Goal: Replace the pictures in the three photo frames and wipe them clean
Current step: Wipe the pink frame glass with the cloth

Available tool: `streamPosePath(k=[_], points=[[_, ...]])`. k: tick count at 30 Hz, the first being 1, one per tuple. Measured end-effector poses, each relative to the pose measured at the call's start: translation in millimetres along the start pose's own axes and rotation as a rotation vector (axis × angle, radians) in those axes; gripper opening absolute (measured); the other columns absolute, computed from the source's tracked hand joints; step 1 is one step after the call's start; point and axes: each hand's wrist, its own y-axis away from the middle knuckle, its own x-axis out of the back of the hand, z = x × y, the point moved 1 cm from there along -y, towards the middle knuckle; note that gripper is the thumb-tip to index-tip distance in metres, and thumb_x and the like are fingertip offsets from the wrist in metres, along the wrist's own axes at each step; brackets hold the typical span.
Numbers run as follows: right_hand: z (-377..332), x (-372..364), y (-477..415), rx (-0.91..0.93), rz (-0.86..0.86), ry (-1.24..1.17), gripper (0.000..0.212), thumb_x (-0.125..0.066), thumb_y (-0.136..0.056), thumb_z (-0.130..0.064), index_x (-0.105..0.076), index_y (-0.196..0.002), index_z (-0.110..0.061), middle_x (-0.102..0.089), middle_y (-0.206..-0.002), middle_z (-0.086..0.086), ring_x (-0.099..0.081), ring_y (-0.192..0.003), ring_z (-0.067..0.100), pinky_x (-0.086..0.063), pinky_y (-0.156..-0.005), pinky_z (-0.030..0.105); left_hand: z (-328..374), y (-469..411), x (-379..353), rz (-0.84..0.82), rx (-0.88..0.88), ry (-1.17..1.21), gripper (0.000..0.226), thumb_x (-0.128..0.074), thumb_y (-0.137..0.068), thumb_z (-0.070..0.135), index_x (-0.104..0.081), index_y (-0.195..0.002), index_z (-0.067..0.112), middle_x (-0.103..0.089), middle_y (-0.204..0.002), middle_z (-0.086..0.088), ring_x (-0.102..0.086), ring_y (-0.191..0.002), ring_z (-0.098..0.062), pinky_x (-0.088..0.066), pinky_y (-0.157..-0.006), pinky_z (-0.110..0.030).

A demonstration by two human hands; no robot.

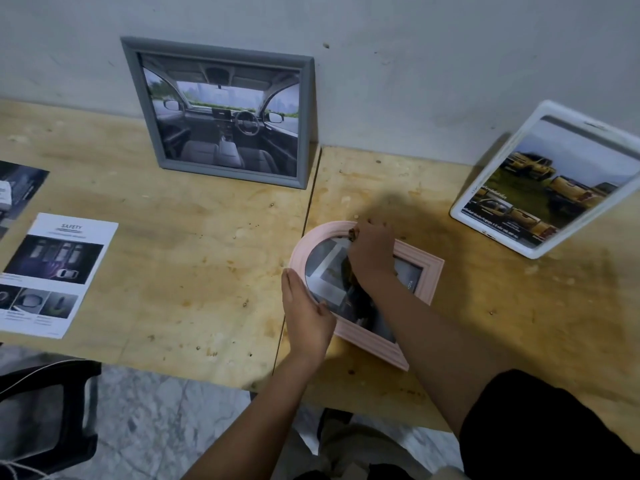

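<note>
Nearest to the camera, a black sleeve (547,424) and two bare forearms are seen, reaching forward over the table (194,265). The pink frame (431,275) is laid flat on the table, glass up, with a picture already inside. Its near corner lies close to the table edge.

The left hand (304,306) is laid flat on the curved left rim, fingers straight and together, so the frame is only pressed down, not gripped. The right hand (372,258) is curled on the glass near the top rim, and what seems to be a dark cloth (353,234) is bunched in it.

If the wiping strokes are pulled toward the body, the frame may be pushed under the flat palm and slide off the near edge. If the glass is pressed too hard in the middle, it may be cracked. Smears may also be left if the cloth is dirty, which cannot be told.

The white frame (460,211) is leaned steeply on the wall (398,81) and could be knocked by the right elbow. The grey frame (228,174) is well apart.
</note>
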Motion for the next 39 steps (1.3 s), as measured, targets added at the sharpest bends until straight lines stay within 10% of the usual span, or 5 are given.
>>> streamPosePath(k=[8, 13, 26, 31, 39], points=[[-30, -16, -7, 0.214, -0.13, 0.004, 0.017, -0.047, -0.084, 0.0, -0.061, -0.09, -0.007, -0.056, -0.1, 0.012, -0.051, -0.096, 0.029, -0.033, -0.084, 0.033, 1, 1, 2, -0.035, -0.003, 0.002, 0.076, -0.054, -0.091, 0.009, -0.006, -0.15, 0.006, -0.001, -0.158, -0.004, -0.011, -0.145, -0.017, -0.001, -0.093, 0.002], [-32, -13, -8, 0.446, -0.168, 0.02, 0.023, -0.074, -0.04, 0.01, -0.058, -0.048, -0.006, -0.055, -0.052, 0.011, -0.05, -0.044, 0.026, -0.042, -0.053, 0.03, 2, 1, 5, -0.06, -0.004, -0.017, 0.079, -0.056, -0.091, 0.014, -0.003, -0.15, 0.008, 0.001, -0.159, -0.001, -0.013, -0.145, -0.016, -0.014, -0.098, -0.007], [-31, -6, 19, 0.843, -0.501, 0.026, 0.024, -0.071, -0.055, -0.001, -0.072, -0.079, -0.005, -0.069, -0.085, 0.012, -0.06, -0.08, 0.031, -0.049, -0.079, 0.037, -2, 3, 12, -0.102, -0.016, 0.075, 0.08, -0.058, -0.088, 0.007, -0.007, -0.149, 0.009, -0.004, -0.158, -0.003, -0.011, -0.145, -0.019, -0.016, -0.109, -0.017], [33, 45, 9, 0.303, -0.279, -0.403, 0.019, -0.056, -0.082, 0.004, -0.073, -0.088, -0.003, -0.07, -0.094, 0.011, -0.062, -0.089, 0.022, -0.048, -0.084, 0.029, -4, 4, 12, -0.084, -0.059, 0.061, 0.074, -0.057, -0.091, 0.017, -0.011, -0.149, 0.01, -0.01, -0.157, -0.003, -0.016, -0.143, -0.019, -0.014, -0.108, -0.017], [129, 105, 35, -0.039, -0.091, -0.198, 0.019, -0.054, -0.088, -0.001, -0.072, -0.092, -0.005, -0.064, -0.093, 0.008, -0.055, -0.089, 0.018, -0.036, -0.075, 0.019, -3, -7, 3, -0.007, -0.025, 0.065, 0.062, -0.064, -0.082, 0.001, -0.033, -0.135, 0.0, -0.034, -0.142, -0.015, -0.039, -0.127, -0.028, -0.04, -0.106, -0.036]])
